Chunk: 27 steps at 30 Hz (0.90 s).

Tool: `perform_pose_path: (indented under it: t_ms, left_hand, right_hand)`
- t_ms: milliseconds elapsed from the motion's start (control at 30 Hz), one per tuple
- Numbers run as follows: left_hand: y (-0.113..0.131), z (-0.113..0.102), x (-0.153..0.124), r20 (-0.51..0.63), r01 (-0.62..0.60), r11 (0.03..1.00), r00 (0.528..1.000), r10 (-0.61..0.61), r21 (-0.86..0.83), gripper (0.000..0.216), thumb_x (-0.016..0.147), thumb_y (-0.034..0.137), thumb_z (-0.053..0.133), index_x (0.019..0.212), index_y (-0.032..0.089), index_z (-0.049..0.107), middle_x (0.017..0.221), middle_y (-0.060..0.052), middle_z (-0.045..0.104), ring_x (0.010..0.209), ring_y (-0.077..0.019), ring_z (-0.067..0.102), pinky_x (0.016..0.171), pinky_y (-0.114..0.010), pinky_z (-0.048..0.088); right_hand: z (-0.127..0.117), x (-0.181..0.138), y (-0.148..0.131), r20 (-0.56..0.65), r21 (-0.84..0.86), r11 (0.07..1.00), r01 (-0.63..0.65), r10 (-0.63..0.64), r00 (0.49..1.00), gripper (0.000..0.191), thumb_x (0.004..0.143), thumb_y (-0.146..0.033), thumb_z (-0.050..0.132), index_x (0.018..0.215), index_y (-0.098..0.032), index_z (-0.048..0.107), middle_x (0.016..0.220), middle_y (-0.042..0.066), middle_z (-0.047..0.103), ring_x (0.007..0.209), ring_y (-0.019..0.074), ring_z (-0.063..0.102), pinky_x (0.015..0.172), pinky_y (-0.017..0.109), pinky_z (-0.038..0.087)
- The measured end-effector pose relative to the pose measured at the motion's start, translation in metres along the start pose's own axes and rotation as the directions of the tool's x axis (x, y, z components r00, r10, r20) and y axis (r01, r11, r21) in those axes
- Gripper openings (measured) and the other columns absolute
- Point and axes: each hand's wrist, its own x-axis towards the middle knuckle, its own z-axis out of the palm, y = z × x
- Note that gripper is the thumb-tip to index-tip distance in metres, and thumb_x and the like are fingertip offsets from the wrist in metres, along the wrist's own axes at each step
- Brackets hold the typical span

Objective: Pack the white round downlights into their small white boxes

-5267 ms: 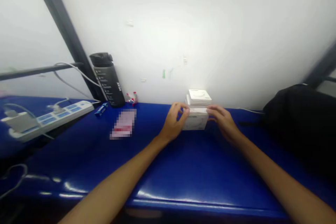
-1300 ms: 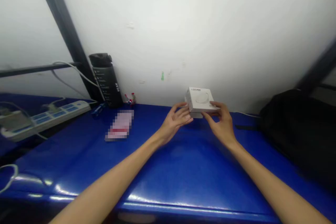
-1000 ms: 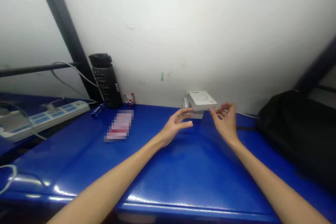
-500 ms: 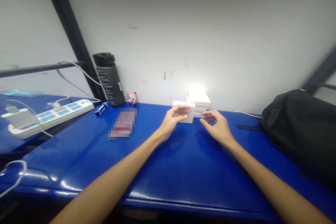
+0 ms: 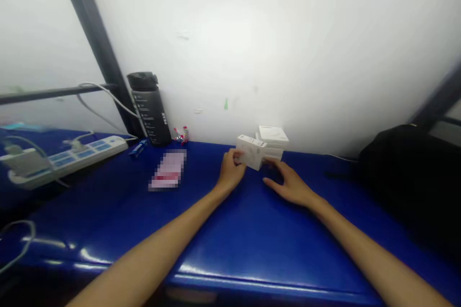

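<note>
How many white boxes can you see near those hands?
At least 3. One tilted white box is held in the left hand. At least two more make up a stack of white boxes just behind it. The held box partly hides the stack, so there may be more.

Left forearm (image 5: 158, 244) and right forearm (image 5: 363, 247) reach bare from the bottom corners toward the centre.
Left hand (image 5: 230, 172) stands upright, fingers curled forward; right hand (image 5: 291, 187) lies lower and flatter, just right of it, fingers extended leftward, slightly spread.
</note>
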Motion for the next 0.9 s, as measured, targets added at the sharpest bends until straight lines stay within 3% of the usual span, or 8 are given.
perform_pose_path:
  t_ms: [133, 233, 433, 533, 667, 800, 900]
  left_hand:
    - [0.0, 0.005, -0.008, 0.075, -0.108, 0.985, 0.992, 0.098, 0.135, 0.067, 0.071, 0.022, 0.083, 0.133, 0.021, 0.057, 0.134, -0.013, 0.051, 0.124, -0.0299, 0.058, 0.111, -0.048, 0.047]
    - [0.002, 0.0, -0.007, 0.11, -0.224, 0.957, 0.972, 0.207, 0.182, 0.078, 0.076, 0.034, 0.084, 0.144, 0.022, 0.047, 0.14, -0.015, 0.048, 0.137, -0.0344, 0.05, 0.119, -0.053, 0.04]
    - [0.005, -0.01, -0.001, 0.238, -0.415, 0.879, 0.901, 0.362, 0.234, 0.073, 0.092, 0.026, 0.066, 0.159, 0.025, 0.037, 0.158, -0.016, 0.04, 0.153, -0.0338, 0.037, 0.127, -0.056, 0.031]
    - [0.004, -0.012, 0.002, 0.239, -0.452, 0.861, 0.885, 0.4, 0.232, 0.067, 0.096, 0.013, 0.049, 0.16, 0.028, 0.04, 0.163, -0.014, 0.037, 0.156, -0.0307, 0.035, 0.129, -0.054, 0.03]
    - [0.009, -0.017, 0.007, 0.247, -0.459, 0.853, 0.881, 0.403, 0.247, 0.07, 0.09, 0.002, 0.041, 0.156, 0.025, 0.049, 0.161, -0.013, 0.045, 0.153, -0.028, 0.043, 0.13, -0.05, 0.031]
    - [0.018, -0.021, 0.01, 0.193, -0.482, 0.837, 0.875, 0.445, 0.257, 0.059, 0.097, 0.008, 0.04, 0.154, 0.02, 0.05, 0.164, -0.014, 0.043, 0.156, -0.0284, 0.039, 0.132, -0.049, 0.026]
    - [0.018, -0.019, 0.008, 0.18, -0.424, 0.861, 0.905, 0.386, 0.282, 0.057, 0.096, 0.014, 0.05, 0.153, 0.021, 0.052, 0.168, -0.016, 0.034, 0.158, -0.0346, 0.035, 0.131, -0.055, 0.027]
  right_hand:
    - [0.002, -0.004, -0.006, 0.133, -0.014, 1.0, 0.007, -0.005, 0.991, 0.065, 0.097, -0.045, 0.067, 0.157, -0.033, 0.045, 0.156, 0.01, 0.058, 0.144, 0.0312, 0.055, 0.123, 0.062, 0.038]
    - [0.001, -0.006, -0.009, 0.2, -0.034, 0.999, 0.004, 0.003, 0.98, 0.068, 0.099, -0.05, 0.064, 0.161, -0.037, 0.039, 0.16, 0.009, 0.054, 0.151, 0.0323, 0.047, 0.126, 0.066, 0.03]
    - [0.0, -0.005, -0.013, 0.252, -0.043, 0.999, 0.02, -0.009, 0.968, 0.066, 0.103, -0.051, 0.059, 0.163, -0.04, 0.035, 0.167, 0.007, 0.047, 0.157, 0.0318, 0.04, 0.127, 0.067, 0.023]
    - [0.001, -0.004, -0.013, 0.221, -0.048, 0.998, 0.03, -0.019, 0.975, 0.062, 0.103, -0.047, 0.059, 0.161, -0.036, 0.038, 0.164, 0.009, 0.051, 0.153, 0.0315, 0.046, 0.125, 0.066, 0.028]
    - [0.001, -0.002, -0.01, 0.15, -0.059, 0.998, 0.004, 0.005, 0.989, 0.058, 0.103, -0.044, 0.058, 0.158, -0.033, 0.041, 0.158, 0.01, 0.058, 0.147, 0.03, 0.054, 0.123, 0.062, 0.035]
    - [0.0, 0.0, -0.002, 0.058, -0.072, 0.997, -0.012, 0.016, 0.998, 0.054, 0.102, -0.043, 0.057, 0.153, -0.031, 0.046, 0.152, 0.011, 0.062, 0.135, 0.0296, 0.063, 0.119, 0.06, 0.041]
    - [-0.001, 0.001, 0.002, -0.016, -0.093, 0.996, 0.012, -0.013, 1.0, 0.051, 0.101, -0.04, 0.058, 0.15, -0.029, 0.049, 0.145, 0.012, 0.066, 0.125, 0.0295, 0.068, 0.114, 0.059, 0.046]
